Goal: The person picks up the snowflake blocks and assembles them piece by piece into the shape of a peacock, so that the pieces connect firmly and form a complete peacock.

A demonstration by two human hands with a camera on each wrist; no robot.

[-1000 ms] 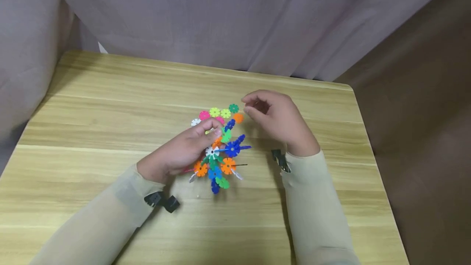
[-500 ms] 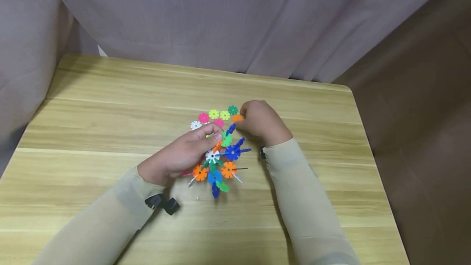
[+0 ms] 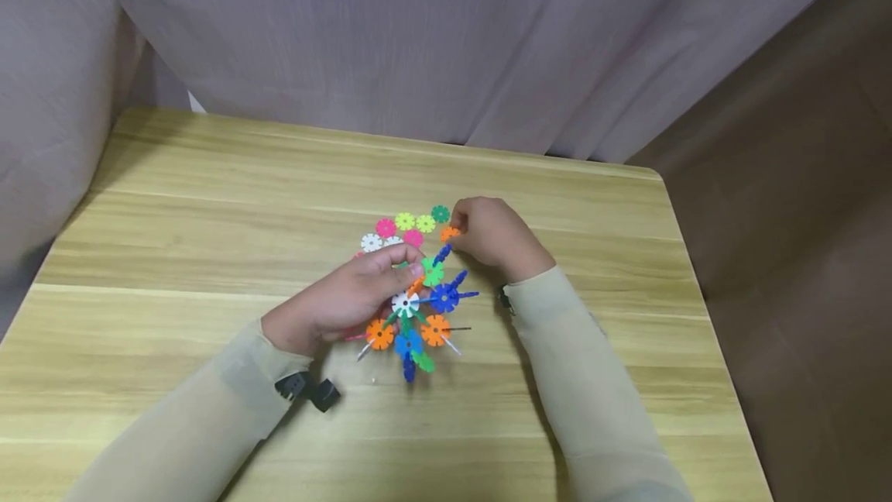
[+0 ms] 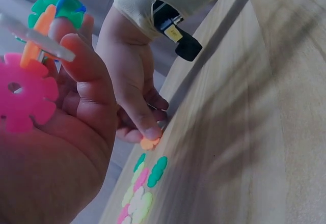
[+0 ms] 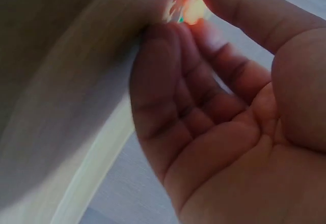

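I am seeing an orange disc (image 3: 449, 233) beside loose pink, yellow-green, green and white discs (image 3: 407, 225), a multicoloured cluster (image 3: 414, 308), a light wood-grain table (image 3: 174, 254) and a mauve curtain (image 3: 418, 37).

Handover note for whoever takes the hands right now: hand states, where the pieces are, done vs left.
Left hand: grips the multicoloured cluster of interlocked plastic snowflake discs just above the wooden table.
Right hand: pinches a loose orange snowflake disc at the table surface.
Done: cluster assembled from many discs.
Left: orange disc not yet joined; a row of loose flat discs lies on the table behind the cluster.
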